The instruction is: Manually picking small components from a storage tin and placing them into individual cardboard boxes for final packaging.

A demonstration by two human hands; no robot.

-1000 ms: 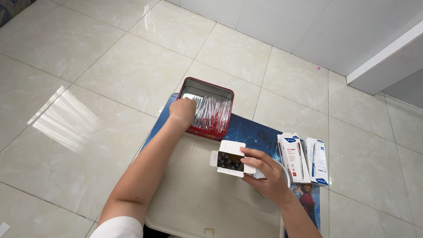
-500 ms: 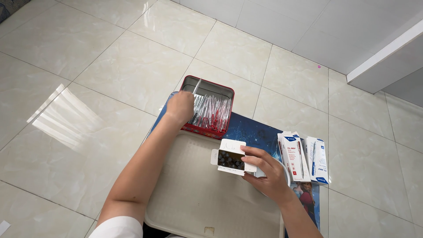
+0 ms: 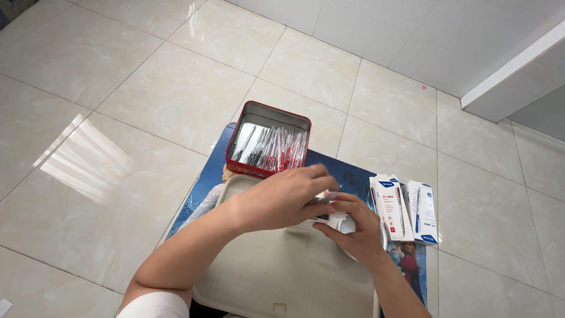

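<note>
My right hand grips a small white box over the cream tray. My left hand has come across to the same box, its fingers curled over the box's top and hiding most of it. I cannot tell whether the left fingers carry a pen. Behind the hands stands a red tin, open, with several clear pens lying in it.
Two white pen boxes lie side by side right of my hands on a blue patterned low table. A round white lid-like object shows under my right hand. Glossy floor tiles surround the table; a white ledge runs at top right.
My left hand has left the red tin and moved right and nearer, onto the white box held in my right hand. The view has shifted slightly.
</note>
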